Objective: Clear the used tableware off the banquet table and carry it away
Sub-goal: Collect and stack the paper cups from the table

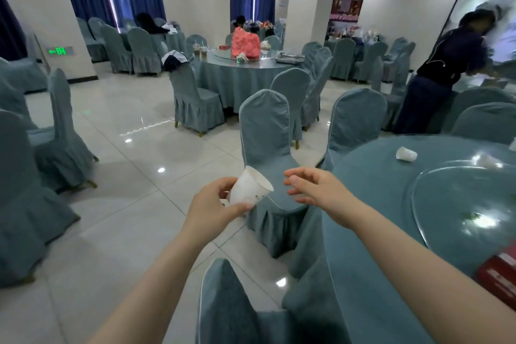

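Observation:
My left hand (212,205) grips a white paper cup (249,187), tilted with its mouth pointing up and right, out over the floor left of the banquet table (371,204). My right hand (315,188) hovers just right of the cup with fingers spread and relaxed, holding nothing. On the teal tablecloth another white paper cup (406,154) lies on its side near the far edge. A glass turntable (446,204) covers the table's middle, with small scraps on it.
Covered chairs stand close: one ahead of my hands (265,131), one beside it (356,117), one right below me (223,301). A red box (499,274) sits at the table's near right edge. A person in dark clothes (446,64) bends over at the right. Tiled floor opens to the left.

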Tool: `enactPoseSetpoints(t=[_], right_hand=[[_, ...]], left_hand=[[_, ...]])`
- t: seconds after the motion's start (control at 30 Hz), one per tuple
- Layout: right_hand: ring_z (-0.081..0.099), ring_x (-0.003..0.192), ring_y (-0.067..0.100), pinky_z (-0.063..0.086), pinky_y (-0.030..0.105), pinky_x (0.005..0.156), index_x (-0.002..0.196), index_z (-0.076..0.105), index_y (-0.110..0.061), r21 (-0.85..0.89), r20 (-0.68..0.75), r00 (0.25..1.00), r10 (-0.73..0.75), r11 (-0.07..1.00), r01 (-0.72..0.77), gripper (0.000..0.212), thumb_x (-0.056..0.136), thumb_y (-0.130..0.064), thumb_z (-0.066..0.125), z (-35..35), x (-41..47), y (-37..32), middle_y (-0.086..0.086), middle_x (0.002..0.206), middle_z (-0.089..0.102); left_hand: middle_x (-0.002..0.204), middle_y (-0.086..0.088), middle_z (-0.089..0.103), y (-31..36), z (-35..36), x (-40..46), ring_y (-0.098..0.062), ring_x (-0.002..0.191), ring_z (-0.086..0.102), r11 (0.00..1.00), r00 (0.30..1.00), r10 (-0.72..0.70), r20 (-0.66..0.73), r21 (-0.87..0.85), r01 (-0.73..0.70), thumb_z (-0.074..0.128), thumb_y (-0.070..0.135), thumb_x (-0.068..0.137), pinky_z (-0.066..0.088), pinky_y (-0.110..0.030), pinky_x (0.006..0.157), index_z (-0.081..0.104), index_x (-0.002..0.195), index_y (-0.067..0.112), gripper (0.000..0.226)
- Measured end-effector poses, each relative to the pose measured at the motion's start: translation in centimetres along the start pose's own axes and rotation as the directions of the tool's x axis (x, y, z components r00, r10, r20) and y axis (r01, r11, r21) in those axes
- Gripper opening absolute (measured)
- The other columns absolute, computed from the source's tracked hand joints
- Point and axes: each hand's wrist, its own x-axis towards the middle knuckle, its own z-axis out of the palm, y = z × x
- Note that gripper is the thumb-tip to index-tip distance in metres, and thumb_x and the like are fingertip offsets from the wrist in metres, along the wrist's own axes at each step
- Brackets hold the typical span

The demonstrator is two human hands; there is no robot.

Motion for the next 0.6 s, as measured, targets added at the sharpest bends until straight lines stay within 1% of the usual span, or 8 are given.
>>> enactPoseSetpoints(t=[0.1, 0.23, 0.27, 0.33, 0.47, 0.57, 0.6], right_hand=[[0.066, 0.096, 0.014, 0.055, 0.030, 0.085, 0.101, 0.064, -0.028, -0.007, -0.056, 0.997, 0.056, 0.998, -0.057, 0.010, 0.093, -0.026, 0.059, 2.4, 1.5, 0.9, 0.001, 0.108, 0.069], [0.066, 0.100, 0.012, 0.054, 0.028, 0.085, 0.101, 0.065, -0.030, -0.022, -0.112, 0.989, 0.099, 0.994, -0.102, 0.011, 0.093, -0.027, 0.059, 5.7, 3.7, 1.3, -0.003, 0.109, 0.069], [0.066, 0.099, 0.012, 0.054, 0.029, 0.086, 0.101, 0.065, -0.030, -0.019, -0.129, 0.986, 0.106, 0.994, -0.109, 0.011, 0.093, -0.027, 0.059, 6.6, 4.3, 1.2, -0.003, 0.109, 0.070], [0.066, 0.100, 0.011, 0.054, 0.030, 0.087, 0.102, 0.065, -0.030, -0.014, -0.157, 0.981, 0.113, 0.993, -0.116, 0.011, 0.093, -0.026, 0.059, 8.5, 5.4, 0.7, -0.003, 0.109, 0.070], [0.066, 0.101, 0.012, 0.052, 0.033, 0.089, 0.104, 0.064, -0.029, 0.009, -0.169, 0.982, 0.089, 0.996, -0.089, 0.013, 0.093, -0.024, 0.060, 12.3, 8.3, -1.6, -0.002, 0.110, 0.069], [0.065, 0.102, 0.010, 0.052, 0.032, 0.090, 0.104, 0.063, -0.030, 0.019, -0.140, 0.990, 0.030, 0.999, -0.028, 0.014, 0.093, -0.023, 0.060, 14.6, 10.8, -4.1, -0.005, 0.111, 0.069], [0.065, 0.101, 0.009, 0.052, 0.031, 0.089, 0.103, 0.064, -0.030, 0.031, -0.139, 0.990, 0.004, 1.000, 0.000, 0.014, 0.093, -0.022, 0.059, 15.2, 11.7, -5.1, -0.006, 0.110, 0.070]], left_hand=[[0.097, 0.028, 0.062, -3.1, -1.5, 1.6, 0.005, 0.091, 0.057, 0.997, 0.999, -0.043, 0.019, -0.063, 0.044, 0.081, 0.030, 0.068, 0.041, -0.013, 0.069, 0.057, 0.106, 0.043, 0.046], [0.098, 0.028, 0.063, -6.8, -4.4, 4.0, 0.013, 0.087, 0.057, 0.986, 0.996, -0.074, 0.041, -0.146, 0.079, 0.081, 0.026, 0.070, 0.042, -0.009, 0.064, 0.059, 0.108, 0.039, 0.046], [0.099, 0.027, 0.064, -7.6, -5.4, 4.7, 0.013, 0.087, 0.057, 0.983, 0.996, -0.077, 0.044, -0.165, 0.083, 0.081, 0.025, 0.070, 0.042, -0.008, 0.063, 0.060, 0.110, 0.037, 0.046], [0.102, 0.023, 0.065, -8.8, -7.4, 6.0, 0.008, 0.088, 0.060, 0.976, 0.995, -0.082, 0.049, -0.196, 0.090, 0.080, 0.021, 0.071, 0.043, -0.009, 0.064, 0.061, 0.113, 0.033, 0.047], [0.101, 0.022, 0.065, -10.0, -12.2, 8.3, 0.006, 0.089, 0.060, 0.974, 0.997, -0.062, 0.040, -0.215, 0.070, 0.080, 0.022, 0.071, 0.042, -0.010, 0.066, 0.060, 0.113, 0.037, 0.049], [0.100, 0.022, 0.067, -9.9, -16.0, 10.2, 0.009, 0.085, 0.061, 0.973, 0.999, -0.028, 0.015, -0.230, 0.031, 0.079, 0.023, 0.072, 0.044, -0.007, 0.061, 0.059, 0.110, 0.043, 0.047], [0.100, 0.022, 0.067, -9.8, -17.2, 10.9, 0.008, 0.085, 0.061, 0.971, 1.000, -0.017, 0.006, -0.236, 0.018, 0.079, 0.024, 0.073, 0.045, -0.008, 0.062, 0.059, 0.110, 0.045, 0.047]])
